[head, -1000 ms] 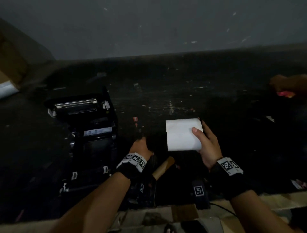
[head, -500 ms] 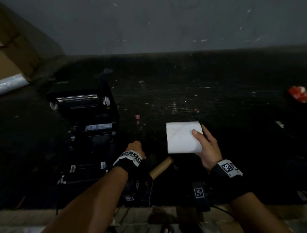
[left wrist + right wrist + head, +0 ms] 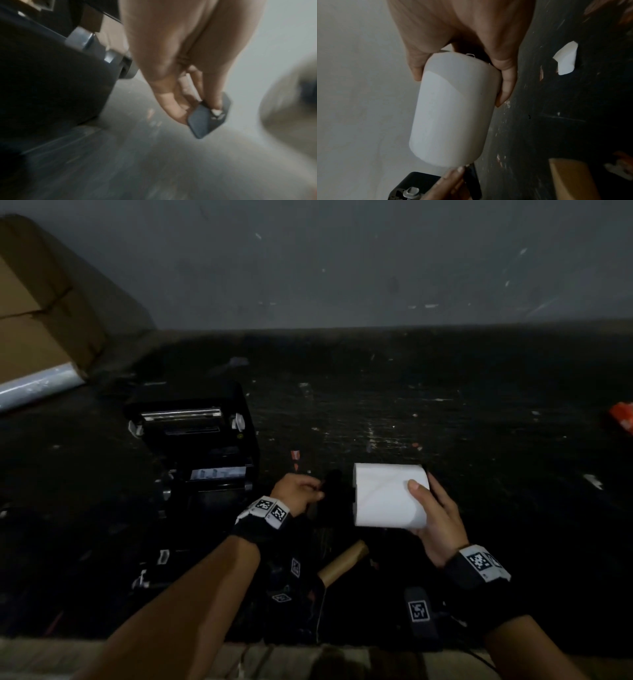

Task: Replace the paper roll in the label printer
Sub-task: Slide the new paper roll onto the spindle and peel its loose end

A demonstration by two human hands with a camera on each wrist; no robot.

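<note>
Since the earlier frame, left hand (image 3: 297,491) has lifted toward the roll (image 3: 388,495). Head view: right hand (image 3: 435,515) grips the white roll above the dark counter (image 3: 445,422); open printer (image 3: 195,446) stands left, cardboard core (image 3: 342,563) lies nearer. Left wrist: fingers (image 3: 173,109) pinch a small dark plastic piece (image 3: 208,119) beside the printer. Right wrist: fingers curl round the roll; paper scrap (image 3: 565,60) lies beyond.
</note>
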